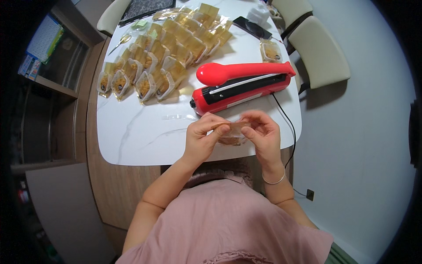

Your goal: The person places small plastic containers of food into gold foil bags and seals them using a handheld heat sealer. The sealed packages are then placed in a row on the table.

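Note:
Between my hands, close to the table's near edge, is a translucent brown plastic pouch point(233, 131) with something brownish in its lower part. My left hand point(206, 133) pinches its upper left corner between thumb and fingers. The thumb of my right hand point(263, 132) rests on the pouch's right side; its fingers are curled behind and partly blurred. Just beyond the hands lies a red impulse heat sealer point(244, 87) with a black top plate and a red lever arm. A thin clear plastic strip point(178, 117) lies left of the sealer's near end.
Many filled pouches point(165, 59) stand in rows at the back left. Scissors point(124, 39) and a dark tray point(148, 8) lie beyond them. One pouch point(271, 51) and a black phone point(252, 28) are at the back right. A black cord point(286, 115) hangs over the table's right edge.

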Demonstrator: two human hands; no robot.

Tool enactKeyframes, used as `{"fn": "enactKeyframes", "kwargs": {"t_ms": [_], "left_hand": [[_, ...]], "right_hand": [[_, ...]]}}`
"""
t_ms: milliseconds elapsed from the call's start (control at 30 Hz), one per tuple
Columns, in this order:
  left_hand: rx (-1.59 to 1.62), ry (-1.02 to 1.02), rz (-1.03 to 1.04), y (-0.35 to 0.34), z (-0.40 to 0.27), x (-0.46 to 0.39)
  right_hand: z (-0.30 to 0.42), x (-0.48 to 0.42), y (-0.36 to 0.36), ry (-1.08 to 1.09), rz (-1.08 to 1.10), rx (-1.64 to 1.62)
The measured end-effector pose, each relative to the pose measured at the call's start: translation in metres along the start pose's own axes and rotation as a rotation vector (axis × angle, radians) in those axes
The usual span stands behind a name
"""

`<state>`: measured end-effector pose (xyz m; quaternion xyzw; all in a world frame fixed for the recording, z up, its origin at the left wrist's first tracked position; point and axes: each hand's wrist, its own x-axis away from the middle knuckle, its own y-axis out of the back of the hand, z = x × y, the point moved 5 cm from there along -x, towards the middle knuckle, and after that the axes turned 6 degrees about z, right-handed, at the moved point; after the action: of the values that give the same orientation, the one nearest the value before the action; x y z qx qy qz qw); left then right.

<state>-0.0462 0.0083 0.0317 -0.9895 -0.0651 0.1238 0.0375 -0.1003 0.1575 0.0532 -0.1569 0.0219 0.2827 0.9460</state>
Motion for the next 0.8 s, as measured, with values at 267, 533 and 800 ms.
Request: {"fn": "enactKeyframes", "kwargs": {"t_ms": [267,533,800], "left_hand": [[0.271,0.298,0.106,-0.006,0.015,0.001],[0.401,0.420,0.045,-0.003,0.024,0.007],[0.344,0.380,-0.042,-0.001,0.012,0.007]], "right_hand": [[-0.013,-0.001,0.017,-0.135,-0.034,-0.128],[-0.007,-0.002,0.010,-0.195,-0.028,-0.017],[-0.004,0.003,0.018,0.047,0.017,0.185]]}}
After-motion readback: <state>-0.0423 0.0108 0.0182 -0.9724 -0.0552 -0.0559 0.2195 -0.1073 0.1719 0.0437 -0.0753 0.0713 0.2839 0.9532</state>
